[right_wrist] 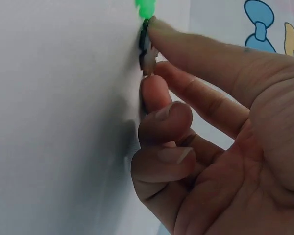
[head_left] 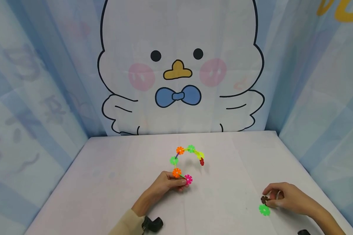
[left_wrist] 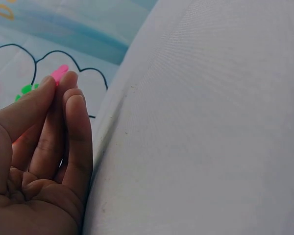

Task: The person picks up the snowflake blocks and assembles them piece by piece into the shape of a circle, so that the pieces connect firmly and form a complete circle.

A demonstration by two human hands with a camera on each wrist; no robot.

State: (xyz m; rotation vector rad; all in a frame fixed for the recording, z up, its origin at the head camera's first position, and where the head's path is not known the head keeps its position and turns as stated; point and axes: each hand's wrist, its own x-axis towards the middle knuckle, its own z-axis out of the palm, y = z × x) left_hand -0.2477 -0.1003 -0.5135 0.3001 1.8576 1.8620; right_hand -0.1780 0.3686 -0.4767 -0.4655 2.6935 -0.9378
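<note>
My left hand (head_left: pixel 169 181) pinches the end of a curved chain of plastic snowflake discs between thumb and fingers. A pink disc (head_left: pixel 188 179) sits at the fingertips; past it come orange (head_left: pixel 176 172), green, orange, green (head_left: pixel 191 148) and yellow discs, with a red disc (head_left: pixel 202 162) at the far end. Over at the right, my right hand (head_left: pixel 288 198) holds a brown snowflake disc (head_left: pixel 264 199) between thumb and fingertips, low over the table. A bright green disc (head_left: pixel 264 210) is right beside the brown one; whether they are joined cannot be told.
The discs are over a white-covered table (head_left: pixel 111 182). Behind it hangs a cloth backdrop (head_left: pixel 179 117) with a cartoon bird, and blue-white curtains (head_left: pixel 326 114) close in both sides. A black strap piece (head_left: pixel 154 224) shows at the left wrist.
</note>
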